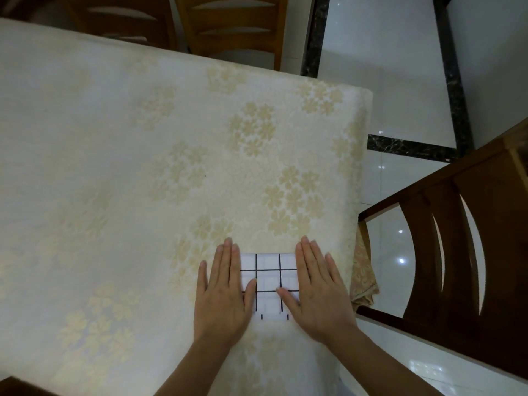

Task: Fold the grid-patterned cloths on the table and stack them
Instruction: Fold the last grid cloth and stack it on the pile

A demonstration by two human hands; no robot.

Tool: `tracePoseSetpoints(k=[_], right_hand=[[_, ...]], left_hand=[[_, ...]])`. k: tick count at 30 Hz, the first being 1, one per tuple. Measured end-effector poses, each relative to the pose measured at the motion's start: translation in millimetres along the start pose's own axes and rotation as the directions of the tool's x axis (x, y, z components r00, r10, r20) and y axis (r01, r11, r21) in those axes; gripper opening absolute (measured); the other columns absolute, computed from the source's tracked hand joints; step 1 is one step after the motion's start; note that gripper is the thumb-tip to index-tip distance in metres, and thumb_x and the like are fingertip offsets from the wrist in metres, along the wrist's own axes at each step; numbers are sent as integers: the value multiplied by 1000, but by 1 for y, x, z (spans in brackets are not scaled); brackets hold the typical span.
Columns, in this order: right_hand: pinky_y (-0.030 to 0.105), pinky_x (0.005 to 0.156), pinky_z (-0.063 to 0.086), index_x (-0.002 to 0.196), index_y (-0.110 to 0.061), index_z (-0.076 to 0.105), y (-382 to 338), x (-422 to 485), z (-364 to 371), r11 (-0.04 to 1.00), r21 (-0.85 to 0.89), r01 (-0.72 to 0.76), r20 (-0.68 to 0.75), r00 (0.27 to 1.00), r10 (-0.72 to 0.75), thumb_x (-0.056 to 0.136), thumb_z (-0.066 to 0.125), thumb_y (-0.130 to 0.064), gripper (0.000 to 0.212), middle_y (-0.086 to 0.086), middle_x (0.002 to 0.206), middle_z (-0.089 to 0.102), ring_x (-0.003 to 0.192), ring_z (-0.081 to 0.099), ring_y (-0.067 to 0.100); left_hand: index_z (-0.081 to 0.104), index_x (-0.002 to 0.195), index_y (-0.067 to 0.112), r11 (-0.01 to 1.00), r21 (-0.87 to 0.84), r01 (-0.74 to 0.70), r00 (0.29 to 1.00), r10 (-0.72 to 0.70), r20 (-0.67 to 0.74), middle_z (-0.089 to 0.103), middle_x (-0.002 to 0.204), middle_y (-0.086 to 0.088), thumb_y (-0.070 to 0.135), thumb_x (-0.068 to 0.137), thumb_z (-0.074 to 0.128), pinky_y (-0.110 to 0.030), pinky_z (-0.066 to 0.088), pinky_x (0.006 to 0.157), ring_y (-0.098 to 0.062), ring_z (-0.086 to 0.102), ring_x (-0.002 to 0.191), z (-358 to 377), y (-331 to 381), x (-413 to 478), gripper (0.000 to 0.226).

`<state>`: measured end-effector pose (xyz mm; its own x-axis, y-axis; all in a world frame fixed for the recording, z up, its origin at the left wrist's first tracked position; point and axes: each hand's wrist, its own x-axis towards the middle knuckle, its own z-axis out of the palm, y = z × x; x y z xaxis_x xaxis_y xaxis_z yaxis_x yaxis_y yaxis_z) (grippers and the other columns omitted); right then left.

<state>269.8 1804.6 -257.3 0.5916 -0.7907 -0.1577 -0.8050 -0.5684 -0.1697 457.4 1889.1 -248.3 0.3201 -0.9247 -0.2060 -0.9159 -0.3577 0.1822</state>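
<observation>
Three wooden chairs ring the table [114, 155]: a dark one [463, 252] with curved back slats close against the right side, and two lighter ones [234, 30] [120, 21] pushed in at the far edge. Below them the floor [380, 67] is glossy white tile that throws back the ceiling lights, crossed by black marbled strips [454, 81]. Nothing lies between the hands and the work.

The tablecloth [271, 144] is cream with a fine weave and pale gold flower clusters. It lies smooth on top, and its corner [364, 281] bunches into a hanging fold at the near right.

The cloth [268, 281] sits near the table's near right corner, folded down to a small, flat white rectangle ruled with thin black lines into squares. Its far edge is straight and crisp. At the near edge the layers do not quite line up, and short black ticks show there.

The left hand [224, 292] lies flat over its left side and the right hand [317, 290] over its right side. Both have straight fingers held close together, palms down, gripping nothing. The thumbs point inward across the grid with a gap between their tips. The cloth's middle shows between the hands, and its side edges are hidden under them.
</observation>
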Motion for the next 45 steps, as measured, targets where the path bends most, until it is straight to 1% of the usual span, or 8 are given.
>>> tracePoseSetpoints(k=[3,5,8,11,16,29,39,45], right_hand=[[46,125,4,157,-9,-6,-2,1,-17,1000,-24,-19,102,995,21,97,5,-69,86,8,165,-13,153,-13,22],[42,124,-3,156,-17,-16,-1,-2,-32,998,42,-35,125,992,30,97,3,-68,80,3,163,-24,151,-21,19],[43,113,35,153,-11,33,5,-14,-54,975,175,-137,-68,986,151,101,48,-44,63,12,156,37,142,39,31],[41,76,57,119,-9,64,9,-28,-59,935,276,-221,-176,945,276,95,64,-24,28,10,107,68,93,65,28],[33,64,54,92,-16,64,0,-24,-55,805,442,-396,12,900,436,99,56,-37,24,-2,82,65,70,60,17],[38,71,54,85,-17,64,-21,-1,-47,453,540,-709,265,654,708,87,71,-47,31,6,83,68,85,66,28],[26,51,34,69,-14,54,-12,5,-44,477,544,-690,356,704,614,93,63,-37,35,3,68,57,61,53,15],[27,53,29,63,-18,35,-9,-9,-69,391,731,-560,367,805,466,98,59,-29,45,-3,61,37,57,38,13]], left_hand=[[-17,155,18,998,-63,-10,999,12,32,-23,163,2,58,99,2,-42,-2,124,-13,-19,151,-13,2,-2,71],[0,158,15,975,-215,52,999,-53,1,-4,167,-4,52,103,22,-41,10,124,-19,0,153,-29,1,-7,69],[53,135,0,894,-410,178,950,-265,-165,55,133,-21,23,98,57,-45,45,98,-41,53,120,-42,-8,-18,44],[63,112,1,829,-480,287,920,-378,-102,60,103,-16,13,94,63,-39,48,75,-37,60,90,-43,-13,-27,22],[63,104,8,722,-549,421,863,-506,-3,63,97,-5,24,95,61,-31,45,73,-24,60,85,-42,-4,-25,19],[61,90,16,565,-563,603,744,-653,141,66,83,3,30,91,68,-28,43,71,-19,59,79,-47,14,-14,16],[65,109,9,561,-481,673,724,-633,274,69,104,-6,24,94,64,-29,45,75,-23,61,92,-47,13,-5,21],[64,84,12,336,-711,618,732,-576,364,63,82,-1,19,92,60,-29,39,64,-21,54,77,-68,9,-27,11]])
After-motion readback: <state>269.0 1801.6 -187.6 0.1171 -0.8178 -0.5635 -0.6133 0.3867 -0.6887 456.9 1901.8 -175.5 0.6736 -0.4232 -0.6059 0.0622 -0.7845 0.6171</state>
